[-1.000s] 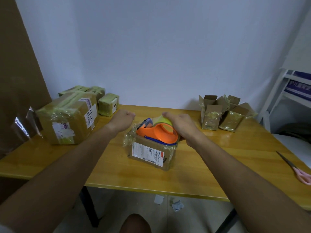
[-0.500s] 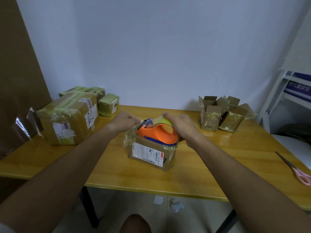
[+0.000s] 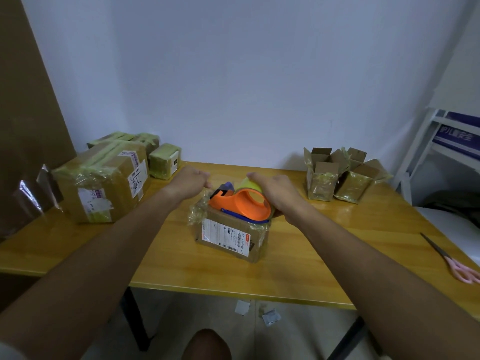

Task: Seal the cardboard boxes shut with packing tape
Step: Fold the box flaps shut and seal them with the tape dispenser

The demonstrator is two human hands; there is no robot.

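Note:
A small cardboard box [image 3: 228,236] with a white shipping label sits at the middle of the wooden table [image 3: 161,258]. On top of it rests an orange tape dispenser [image 3: 240,207] with a yellowish tape roll. My right hand [image 3: 276,190] grips the dispenser from the right side. My left hand [image 3: 188,181] is at the dispenser's front tip, fingers pinched together near the tape end; whether it holds tape is hidden. Loose clear tape bulges at the box's left corner.
Several taped boxes [image 3: 104,183] stand at the table's left. Two small boxes with open flaps [image 3: 323,175] stand at the back right. Pink-handled scissors [image 3: 452,261] lie near the right edge. A white shelf [image 3: 441,141] stands at the right.
My left hand has moved right, from beside the box to the dispenser's front tip. My right hand and the dispenser have hardly moved.

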